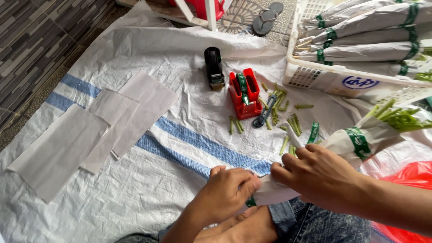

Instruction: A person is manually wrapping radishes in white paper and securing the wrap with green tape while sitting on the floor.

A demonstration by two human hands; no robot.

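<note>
A bundle of green stems wrapped in white paper (pixel 360 139) lies across my lap, its stem ends sticking out at the right. My left hand (pixel 227 191) pinches the narrow lower end of the wrap, where a strip of green tape shows. My right hand (pixel 317 173) clasps the paper just beside it, fingers curled over the wrap. Both hands sit close together above my knee.
A red tape dispenser (pixel 244 94), a black dispenser (pixel 214 67), a dark cutter (pixel 264 114) and several cut green stem pieces (pixel 292 123) lie on the white woven sheet (pixel 135 189). Paper sheets (pixel 96 130) overlap at left. A white basket (pixel 315 76) holds wrapped bundles at right.
</note>
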